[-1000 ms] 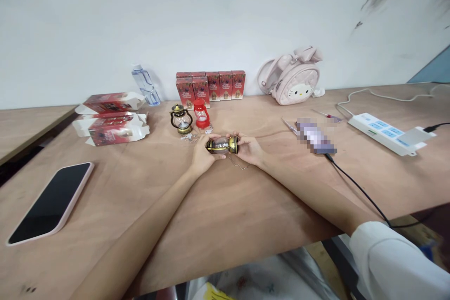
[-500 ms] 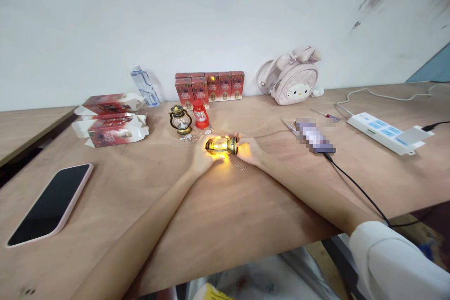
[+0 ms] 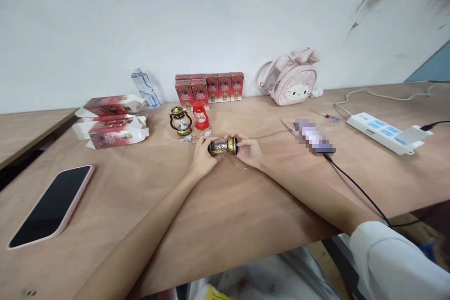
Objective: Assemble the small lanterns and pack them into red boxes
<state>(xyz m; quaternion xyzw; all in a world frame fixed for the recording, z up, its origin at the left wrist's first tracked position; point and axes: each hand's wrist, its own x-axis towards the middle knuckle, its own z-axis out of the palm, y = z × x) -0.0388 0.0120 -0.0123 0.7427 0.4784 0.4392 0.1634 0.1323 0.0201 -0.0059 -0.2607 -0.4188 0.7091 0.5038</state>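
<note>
A small bronze-coloured lantern (image 3: 221, 146) lies sideways between my hands, unlit, low over the table. My left hand (image 3: 204, 157) is closed around its left end. At the lantern's right end, where the round base is, my right hand (image 3: 249, 151) grips with bent fingers; some fingertips are hidden behind it. Under the hands a thin bent wire (image 3: 239, 167) shows against the wood. Just beyond my left hand stand another bronze lantern (image 3: 181, 122) and a red lantern (image 3: 200, 116), both upright, with small wire pieces (image 3: 190, 139) lying in front of them.
Several red boxes (image 3: 225, 88) stand by the wall, and opened red cartons (image 3: 112, 133) lie to the left. A bottle (image 3: 146, 88), a pink bag (image 3: 295, 84), a phone (image 3: 51, 206), a second phone on a cable (image 3: 314, 137), a screwdriver (image 3: 326, 116) and a power strip (image 3: 383, 131) surround the work spot.
The lantern in my hands glowed yellow half a second ago and is now dark. Its glow has gone from my fingers and the table. My hands have barely moved.
</note>
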